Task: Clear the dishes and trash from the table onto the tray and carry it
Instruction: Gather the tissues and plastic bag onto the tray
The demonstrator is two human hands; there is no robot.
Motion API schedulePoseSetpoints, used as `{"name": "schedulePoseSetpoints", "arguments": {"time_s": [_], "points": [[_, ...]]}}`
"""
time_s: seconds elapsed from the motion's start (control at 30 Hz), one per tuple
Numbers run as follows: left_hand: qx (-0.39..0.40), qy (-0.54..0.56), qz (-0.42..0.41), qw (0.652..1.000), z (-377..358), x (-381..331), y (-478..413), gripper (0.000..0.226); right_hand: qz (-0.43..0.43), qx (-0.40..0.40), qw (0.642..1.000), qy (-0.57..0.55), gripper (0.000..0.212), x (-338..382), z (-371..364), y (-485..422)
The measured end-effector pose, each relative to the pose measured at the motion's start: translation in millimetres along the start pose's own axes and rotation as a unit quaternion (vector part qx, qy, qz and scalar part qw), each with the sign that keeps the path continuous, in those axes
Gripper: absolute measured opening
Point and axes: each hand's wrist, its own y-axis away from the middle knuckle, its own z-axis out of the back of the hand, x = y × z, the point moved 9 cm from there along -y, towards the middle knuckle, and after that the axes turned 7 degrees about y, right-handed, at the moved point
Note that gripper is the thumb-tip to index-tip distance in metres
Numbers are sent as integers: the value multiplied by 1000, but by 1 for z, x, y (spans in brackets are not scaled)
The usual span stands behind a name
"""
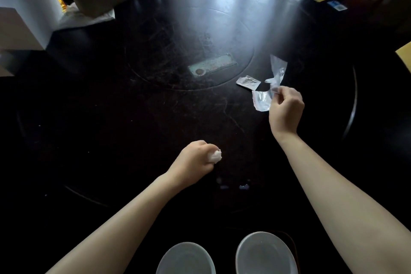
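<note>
- Two white bowls sit nearest the camera, the left bowl and the right bowl, both well behind the wrists and not yet touched; whether they rest on a tray cannot be told, since the surface under them is too dark.
- Crumpled white tissue is held in the left hand, whose fingers are curled shut around it so that only a tuft shows past the knuckles; this fist should be kept closed so nothing is dropped on the dark table.
- Ahead of both hands, beyond the fingertips, a flat grey strip is seen lying in the table's round centre inset; what it is cannot be made out.
- Just beyond the right fingertips a small torn sachet lies flat on the table, apart from the hand, and is judged to be the next piece to be gathered.
- Clear plastic wrapper is pinched between the thumb and narrowed fingers of the right hand, its loose upper end trailing up past the fingertips.
- Such thin film is likely to slip, so it is best bunched into the palm before the sachet is picked up.
- Both handfuls are then best brought back toward the bowls.
</note>
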Motion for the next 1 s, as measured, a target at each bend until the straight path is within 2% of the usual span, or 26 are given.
{"name": "schedulePoseSetpoints", "arguments": {"time_s": [0.1, 0.2, 0.27, 0.37, 0.5, 0.57, 0.73, 0.83, 1.0], "points": [[-64, 69, 20, 995, 33, 3, 1, 26, 39, -6, 999, 19, 15, 13, -5, -7], [-101, 77, 50, 991, 61, 17, 10, 24, 90, 32, 994, 43, 15, 27, -29, -13], [-112, 80, 70, 988, 73, 29, 19, 21, 102, 96, 987, 74, 20, 28, -58, -17], [-130, 94, 82, 984, 82, 39, 34, 16, 75, 231, 955, 173, 35, 13, -109, -20], [-146, 104, 96, 979, 86, 57, 46, 14, 36, 303, 923, 236, 48, -2, -142, -24], [-140, 76, 119, 980, 84, 73, 49, 18, 29, 309, 918, 248, 47, -6, -148, -28], [-142, 40, 151, 977, 75, 94, 52, 25, 19, 270, 942, 201, 29, -4, -145, -43], [-152, 62, 146, 976, 73, 97, 52, 25, 41, 231, 947, 218, 22, 5, -142, -43], [-150, 96, 146, 973, 75, 98, 53, 26, 87, 196, 953, 214, 24, 14, -136, -39]]}}
